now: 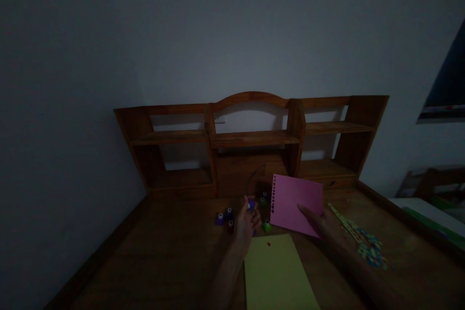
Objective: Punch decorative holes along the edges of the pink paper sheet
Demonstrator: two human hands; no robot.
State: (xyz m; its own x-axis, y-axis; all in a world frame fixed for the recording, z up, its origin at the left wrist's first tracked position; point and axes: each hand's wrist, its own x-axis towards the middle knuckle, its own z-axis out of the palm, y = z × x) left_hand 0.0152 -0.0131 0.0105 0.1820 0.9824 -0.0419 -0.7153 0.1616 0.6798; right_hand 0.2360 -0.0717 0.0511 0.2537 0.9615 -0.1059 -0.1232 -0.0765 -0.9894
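In the head view, my left hand (246, 223) is closed on a small purple toy (251, 204) with a white eye-like spot. A thin dark cord (250, 178) rises above this hand and curves right. My right hand (321, 223) grips a pink punched sheet (296, 199) by its lower right part, thumb on top; holes run down its left edge. Around my left hand stand similar toys: a purple one (220, 219), a dark blue one (228, 212), a dark red one (231, 226) and a bright green one (267, 225). Below lies a yellow sheet (278, 273) with a tiny red bit (269, 243).
A wooden shelf unit (254, 139) stands along the desk's back edge against the wall. Right of my right hand lie a yellowish strip (341, 218) and a pile of small blue and yellow pieces (370, 247). The wooden desk (163, 256) has raised side edges. Light is dim.
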